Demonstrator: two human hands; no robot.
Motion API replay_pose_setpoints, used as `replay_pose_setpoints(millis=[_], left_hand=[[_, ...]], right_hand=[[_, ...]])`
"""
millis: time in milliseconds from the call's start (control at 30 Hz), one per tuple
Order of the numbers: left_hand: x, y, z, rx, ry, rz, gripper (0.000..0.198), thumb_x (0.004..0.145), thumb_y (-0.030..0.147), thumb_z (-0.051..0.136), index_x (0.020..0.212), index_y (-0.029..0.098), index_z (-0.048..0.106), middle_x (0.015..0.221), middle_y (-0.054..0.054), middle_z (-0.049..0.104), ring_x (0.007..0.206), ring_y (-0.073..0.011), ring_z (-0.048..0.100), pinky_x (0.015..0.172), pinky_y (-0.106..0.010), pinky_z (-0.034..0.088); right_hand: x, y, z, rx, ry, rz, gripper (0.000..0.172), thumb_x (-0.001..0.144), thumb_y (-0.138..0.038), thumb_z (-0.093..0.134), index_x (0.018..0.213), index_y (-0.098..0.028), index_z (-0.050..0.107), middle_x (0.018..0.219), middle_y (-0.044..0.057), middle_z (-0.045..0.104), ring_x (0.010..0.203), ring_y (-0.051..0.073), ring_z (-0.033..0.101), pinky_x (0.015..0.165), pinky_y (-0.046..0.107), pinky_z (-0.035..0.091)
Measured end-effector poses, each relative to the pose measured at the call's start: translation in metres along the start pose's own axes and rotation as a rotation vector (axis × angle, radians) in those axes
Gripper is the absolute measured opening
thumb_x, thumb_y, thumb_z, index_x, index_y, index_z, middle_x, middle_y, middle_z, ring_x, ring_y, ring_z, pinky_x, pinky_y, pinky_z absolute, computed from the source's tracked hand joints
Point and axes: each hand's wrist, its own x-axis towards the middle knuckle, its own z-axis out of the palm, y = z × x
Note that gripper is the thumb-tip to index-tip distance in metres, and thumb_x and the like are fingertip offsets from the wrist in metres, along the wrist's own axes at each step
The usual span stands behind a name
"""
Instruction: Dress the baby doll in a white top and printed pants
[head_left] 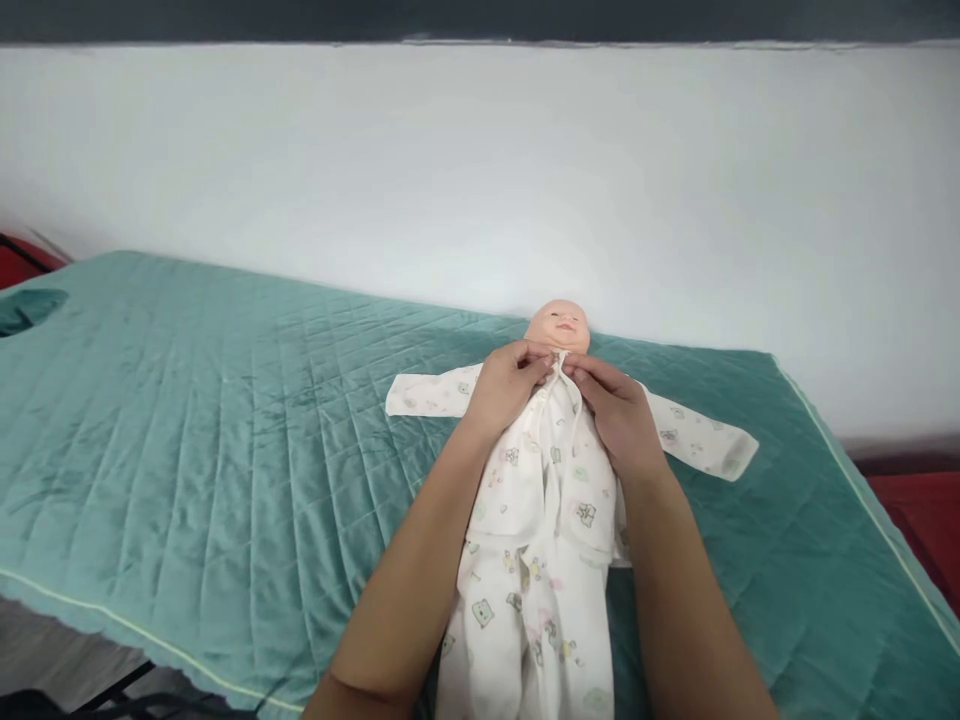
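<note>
A baby doll (561, 325) lies on its back, its head toward the wall. It wears a white printed jacket (511, 485) and matching trousers (487, 620). Both sleeves stretch out sideways. My left hand (514, 385) pinches one front edge of the jacket at the collar, just below the doll's chin. Opposite it, my right hand (611, 400) pinches the other edge, the fingertips of both hands close together. Below the collar the jacket front hangs partly apart. Whatever fastener lies between my fingertips is too small to make out.
A green quilted cover (225, 430) spreads over the bed under the doll. Behind it rises a white wall (375, 170). Red material (919, 520) shows past the right edge, with more at the far left. Dark thin bars (127, 690) stand at the lower left.
</note>
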Motion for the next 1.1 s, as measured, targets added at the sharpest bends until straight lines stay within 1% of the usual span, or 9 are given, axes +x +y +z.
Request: replay_pose_setpoints(millis=[100,200,400,467,567,700,800,967,1100], left_hand=[[0.000,-0.003,0.002,0.007,-0.014,0.013,0.013,0.086,0.027,0.064,0.092,0.017,0.069,0.081,-0.001,0.067,0.074,-0.0120,0.059,0.073,-0.025,0.047],[0.002,-0.006,0.003,0.012,-0.042,0.036,0.013,0.087,0.026,0.062,0.095,0.018,0.067,0.087,-0.002,0.068,0.078,-0.0125,0.061,0.074,-0.024,0.048],[0.000,-0.005,0.003,0.140,-0.036,0.085,0.016,0.091,0.025,0.057,0.102,0.020,0.067,0.090,-0.001,0.068,0.082,-0.0132,0.062,0.075,-0.024,0.048],[-0.001,-0.003,0.003,0.215,-0.044,0.114,0.020,0.093,0.027,0.055,0.108,0.022,0.067,0.087,0.000,0.068,0.081,-0.0134,0.062,0.075,-0.024,0.047],[-0.003,0.001,0.005,0.273,-0.055,0.147,0.022,0.091,0.029,0.059,0.110,0.023,0.068,0.079,0.002,0.064,0.077,-0.0133,0.060,0.072,-0.024,0.045],[-0.004,0.003,0.010,0.313,-0.022,0.124,0.029,0.084,0.017,0.061,0.111,0.023,0.068,0.075,0.003,0.063,0.071,-0.0126,0.059,0.070,-0.025,0.045],[-0.004,0.002,0.010,0.333,0.008,0.099,0.036,0.080,0.009,0.057,0.110,0.024,0.068,0.076,0.003,0.064,0.071,-0.0125,0.060,0.070,-0.025,0.045],[-0.005,0.001,0.007,0.267,-0.032,0.127,0.034,0.084,0.011,0.058,0.113,0.025,0.069,0.086,0.001,0.067,0.077,-0.0124,0.063,0.075,-0.025,0.049],[-0.003,0.000,0.005,0.334,-0.005,0.126,0.034,0.082,0.008,0.058,0.110,0.024,0.071,0.095,-0.001,0.067,0.079,-0.0128,0.062,0.080,-0.027,0.049]], right_hand=[[0.002,0.001,0.002,-0.122,0.023,-0.065,0.020,0.088,-0.032,0.060,0.096,-0.026,0.078,0.109,0.003,0.073,0.108,0.022,0.064,0.102,0.040,0.047],[0.003,0.002,0.005,-0.202,0.069,-0.106,0.019,0.086,-0.032,0.062,0.096,-0.025,0.077,0.109,0.004,0.070,0.105,0.022,0.063,0.095,0.038,0.049],[0.004,0.003,0.006,-0.247,0.059,-0.084,0.020,0.082,-0.034,0.065,0.098,-0.024,0.074,0.108,0.004,0.067,0.090,0.019,0.061,0.088,0.036,0.051],[0.004,0.003,0.005,-0.272,0.042,-0.075,0.021,0.081,-0.033,0.066,0.099,-0.025,0.073,0.111,0.004,0.066,0.096,0.020,0.061,0.090,0.037,0.049],[0.006,0.005,0.002,-0.301,0.025,-0.088,0.023,0.080,-0.030,0.065,0.102,-0.027,0.072,0.120,0.005,0.062,0.118,0.024,0.055,0.098,0.040,0.045],[0.008,0.010,0.000,-0.292,-0.012,-0.106,0.021,0.080,-0.029,0.066,0.100,-0.028,0.069,0.135,0.005,0.056,0.133,0.026,0.046,0.101,0.042,0.041],[0.008,0.012,-0.001,-0.283,-0.028,-0.096,0.019,0.080,-0.029,0.066,0.099,-0.028,0.067,0.138,0.004,0.055,0.135,0.025,0.045,0.104,0.043,0.038],[0.007,0.012,-0.002,-0.278,-0.034,-0.058,0.018,0.082,-0.033,0.065,0.098,-0.026,0.066,0.138,0.004,0.057,0.131,0.025,0.048,0.105,0.043,0.037],[0.007,0.012,-0.002,-0.265,-0.027,-0.048,0.016,0.081,-0.032,0.065,0.095,-0.025,0.065,0.139,0.003,0.058,0.123,0.025,0.053,0.104,0.044,0.037]])
